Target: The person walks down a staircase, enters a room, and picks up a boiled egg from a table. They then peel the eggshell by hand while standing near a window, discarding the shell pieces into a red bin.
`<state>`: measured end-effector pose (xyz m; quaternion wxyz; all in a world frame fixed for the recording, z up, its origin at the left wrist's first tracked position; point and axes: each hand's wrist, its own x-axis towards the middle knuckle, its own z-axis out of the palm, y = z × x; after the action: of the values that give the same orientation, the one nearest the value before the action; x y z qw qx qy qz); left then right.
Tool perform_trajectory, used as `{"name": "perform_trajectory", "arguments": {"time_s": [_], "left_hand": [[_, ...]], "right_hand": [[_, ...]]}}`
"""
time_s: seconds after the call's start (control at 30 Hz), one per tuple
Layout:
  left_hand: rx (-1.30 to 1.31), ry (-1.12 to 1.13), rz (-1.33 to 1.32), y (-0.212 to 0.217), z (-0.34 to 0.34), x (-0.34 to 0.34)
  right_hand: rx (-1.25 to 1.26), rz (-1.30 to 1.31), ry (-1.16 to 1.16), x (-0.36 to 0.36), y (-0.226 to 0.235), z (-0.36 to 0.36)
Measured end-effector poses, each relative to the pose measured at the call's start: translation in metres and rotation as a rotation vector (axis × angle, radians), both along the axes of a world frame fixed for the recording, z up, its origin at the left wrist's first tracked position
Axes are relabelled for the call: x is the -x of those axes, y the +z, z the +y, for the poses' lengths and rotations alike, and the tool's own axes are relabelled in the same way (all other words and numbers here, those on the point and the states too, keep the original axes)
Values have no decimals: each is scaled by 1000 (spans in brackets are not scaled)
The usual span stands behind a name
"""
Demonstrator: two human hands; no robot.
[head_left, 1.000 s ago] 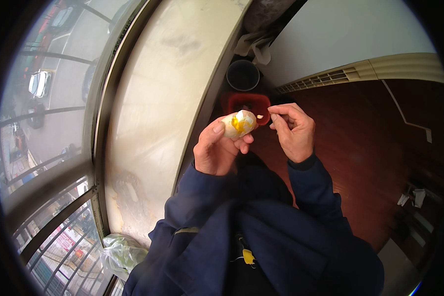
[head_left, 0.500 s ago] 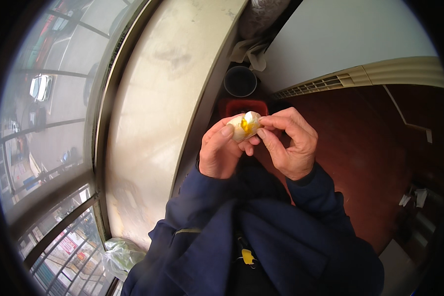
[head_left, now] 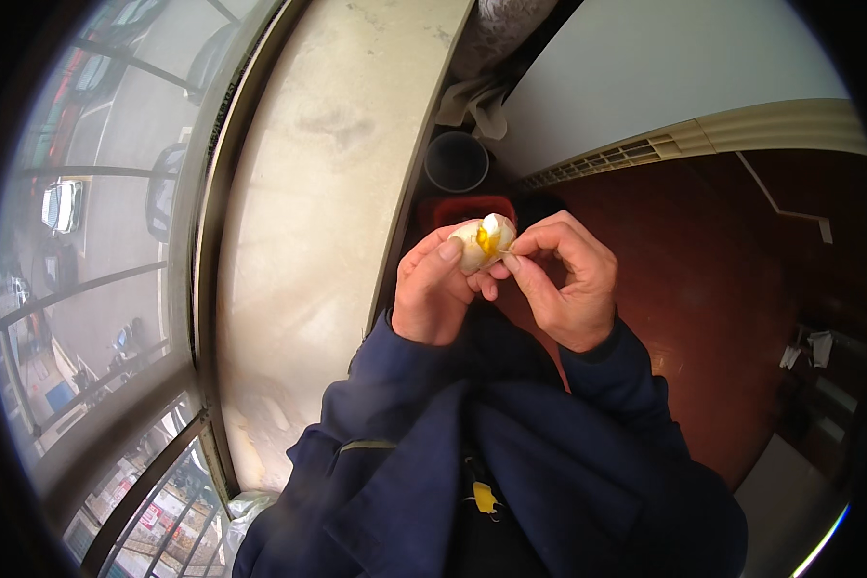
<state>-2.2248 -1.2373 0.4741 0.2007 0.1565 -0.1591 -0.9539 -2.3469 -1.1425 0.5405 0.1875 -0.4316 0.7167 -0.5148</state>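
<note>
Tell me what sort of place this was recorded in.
Probably a room in a building, perhaps a home or office: a barred window overlooks vehicles outside, a broad pale sill runs alongside it, and the floor is reddish.

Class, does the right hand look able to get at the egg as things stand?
Probably yes: the left hand holds the egg from the left and below, leaving its right edge open to the right hand.

the right hand (head_left: 570, 281) could pass rightward over the red floor (head_left: 689, 279); leftward stands a pale ledge (head_left: 318, 193).
</note>
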Motion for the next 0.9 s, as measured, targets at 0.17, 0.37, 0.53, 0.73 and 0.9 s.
{"name": "perform_trajectory", "arguments": {"time_s": [0.17,0.37,0.53,0.73,0.9], "left_hand": [[-73,-41,-62,-7,-3,-3],[-60,-71,-69,-6,-1,-2],[-67,-95,-54,-4,3,1],[-73,-89,20,-4,7,2],[-33,-58,43,-6,7,3]], "right_hand": [[-19,4,-71,5,-8,11],[-124,-93,-171,10,-22,22],[-39,25,-159,3,-8,22],[45,81,-140,-8,-3,11],[59,138,-130,-8,-7,8]]}}
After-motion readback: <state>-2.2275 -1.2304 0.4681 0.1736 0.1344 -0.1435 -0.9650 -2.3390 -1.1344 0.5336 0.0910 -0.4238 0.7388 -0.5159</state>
